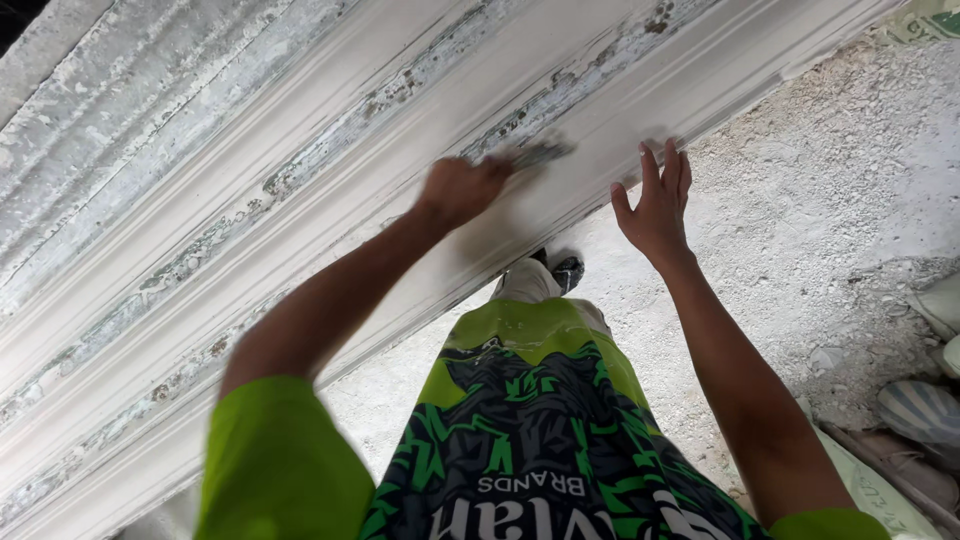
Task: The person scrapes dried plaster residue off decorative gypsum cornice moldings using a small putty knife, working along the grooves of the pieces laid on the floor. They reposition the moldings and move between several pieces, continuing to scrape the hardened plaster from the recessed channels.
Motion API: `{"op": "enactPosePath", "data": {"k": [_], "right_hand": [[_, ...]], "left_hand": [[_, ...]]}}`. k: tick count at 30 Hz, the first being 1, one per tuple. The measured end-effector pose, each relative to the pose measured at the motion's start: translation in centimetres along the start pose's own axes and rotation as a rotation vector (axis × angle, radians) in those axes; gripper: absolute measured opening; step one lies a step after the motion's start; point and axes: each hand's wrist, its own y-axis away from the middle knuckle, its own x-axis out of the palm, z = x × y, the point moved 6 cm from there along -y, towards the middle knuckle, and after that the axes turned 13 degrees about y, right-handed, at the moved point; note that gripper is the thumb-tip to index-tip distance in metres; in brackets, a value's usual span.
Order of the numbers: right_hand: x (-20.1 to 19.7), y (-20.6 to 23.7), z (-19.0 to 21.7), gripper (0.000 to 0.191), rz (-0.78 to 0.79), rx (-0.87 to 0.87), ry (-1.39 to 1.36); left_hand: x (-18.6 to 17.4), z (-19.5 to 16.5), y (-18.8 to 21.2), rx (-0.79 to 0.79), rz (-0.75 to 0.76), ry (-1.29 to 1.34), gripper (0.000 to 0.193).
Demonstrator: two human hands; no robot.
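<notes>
Looking down past my green and black patterned shirt (520, 420), both my arms reach forward to a long white moulding (300, 190) that runs diagonally across the view, from low on my left to high on my right.

My left hand (462, 188) is closed around the handle of a small tool (540, 154), which looks like a scraper or narrow blade; it is blurred, so I cannot tell its exact kind. The blade end pokes out to the right of my fist and seems to rest on a ridge of the moulding.

My right hand (655, 205) is just to the right of the tool, open, fingers straight and close together, their tips pressed on the lower edge of the moulding.

As I judge it, the work is partway through. The bands nearest my hands look smooth and evenly white. Beyond my left hand, and along the grooves stretching away to my left, grey-green patches and flaking spots are left, so much of the length looks unfinished.

Below my right hand the floor (830, 200) is rough and covered with white dust and crumbs. Between my arms, one shoe (567, 270) shows beside the moulding's base. Far right of my right arm lie some pale sacks (925, 410).
</notes>
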Motion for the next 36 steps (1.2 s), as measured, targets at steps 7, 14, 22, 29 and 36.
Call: {"op": "enactPosePath", "data": {"k": [7, 14, 22, 29, 36], "right_hand": [[-1.1, -3.2, -1.6, 0.072, 0.039, -0.001, 0.055], [-3.0, -6.7, -2.2, 0.069, 0.040, 0.056, 0.092], [-5.0, -9.2, -3.5, 0.067, 0.025, 0.120, 0.111], [-6.8, -11.4, -8.8, 0.066, -0.021, 0.120, 0.072], [-8.7, -16.4, -16.9, 0.067, -0.079, 0.037, 0.041]], "left_hand": [[-1.7, 0.6, -3.0, 0.016, 0.122, 0.128, 0.038], [-3.3, -1.3, -8.0, -0.011, 0.134, 0.229, 0.029], [-5.3, -2.4, -19.1, 0.057, -0.129, 0.291, 0.012], [-3.7, -0.3, -10.9, 0.146, -0.010, 0.160, 0.036], [-1.2, -3.6, -27.3, 0.042, 0.083, 0.142, 0.018]]}}
